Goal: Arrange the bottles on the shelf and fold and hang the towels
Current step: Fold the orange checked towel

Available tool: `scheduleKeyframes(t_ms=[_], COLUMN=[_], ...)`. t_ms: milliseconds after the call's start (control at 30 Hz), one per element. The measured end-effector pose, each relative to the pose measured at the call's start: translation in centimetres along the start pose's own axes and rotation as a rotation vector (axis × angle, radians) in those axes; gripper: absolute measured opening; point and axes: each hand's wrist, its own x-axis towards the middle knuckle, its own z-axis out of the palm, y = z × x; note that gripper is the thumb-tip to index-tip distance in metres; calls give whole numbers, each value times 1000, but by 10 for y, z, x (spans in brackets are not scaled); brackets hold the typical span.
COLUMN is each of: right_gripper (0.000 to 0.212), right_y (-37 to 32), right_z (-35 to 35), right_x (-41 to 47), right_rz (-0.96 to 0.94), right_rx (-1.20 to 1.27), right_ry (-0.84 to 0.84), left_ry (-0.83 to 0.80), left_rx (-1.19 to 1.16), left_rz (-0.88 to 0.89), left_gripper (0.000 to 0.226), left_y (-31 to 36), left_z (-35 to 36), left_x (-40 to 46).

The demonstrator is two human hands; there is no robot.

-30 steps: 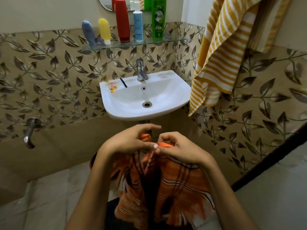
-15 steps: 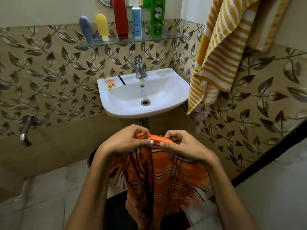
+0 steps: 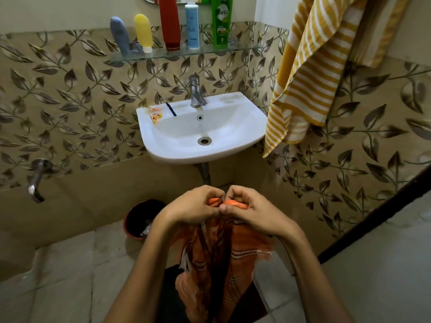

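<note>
A yellow-striped towel (image 3: 310, 73) hangs at right, its top cut off by the frame. Below the white sink (image 3: 247, 136), an orange plaid towel (image 3: 233, 264) dangles, its upper edge hidden inside the left hand (image 3: 193, 209) and right hand (image 3: 251, 212), both pinching it, thumbs touching. Five bottles stand on the glass shelf (image 3: 242, 48).

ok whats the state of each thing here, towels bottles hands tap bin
orange towel: hanging down, top edge bunched in both hands
left hand: pinches the towel's top edge
right hand: pinches the towel's top edge
yellow striped towel: hung up at the right wall, draped
bottles: five standing upright on the glass shelf
tap: no water running
sink: no standing water
bin: open, something inside
</note>
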Motion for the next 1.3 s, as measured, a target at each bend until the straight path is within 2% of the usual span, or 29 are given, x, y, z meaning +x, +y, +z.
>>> scheduleKeyframes(t_ms=[67,200,433,500,567,633,700,833,933,1067,1200,1300], right_gripper=[12,28,20,24,25,24,23,29,31,31,20,43], right_y=[3,10,14,17,20,20,20,18,16,10,4,4], right_z=[-2,-10,2,9,16,23,31,48,57,64,69,65], right_x=[-4,-13,-8,-3,1,3,3,2,1,-4,-12,-13], right_rz=[8,75,44,51,62,67,61,71,53,-17,-107,-47], right_rx=[17,71,214,238,238,232,216,129,83,53,-32,-141], right_ry=[49,170,312,392,506,605,647,639,640,669,504,397], left_ry=[61,118,70,70,155,240,237,236,149,32,15,47], left_rx=[3,-57,-93,-112,-141,-177,-266,-305,-534,-755,-901,-1047], left_rz=[-27,-68,-120,-134,-151,-178,-215,-246,-297,-417,-452,-496], left_gripper=[19,22,22,15,9,15,19,23,20,28,31,37], left_y=[-3,-8,-12,-14,-18,-23,-26,-30,-29,-26,-25,-22], left_z=[-3,-15,-13,-11,-7,-4,0,10,18,16,16,18], left_x=[-2,-10,-10,-8,-6,-5,-5,-5,-2,-3,-5,-6])
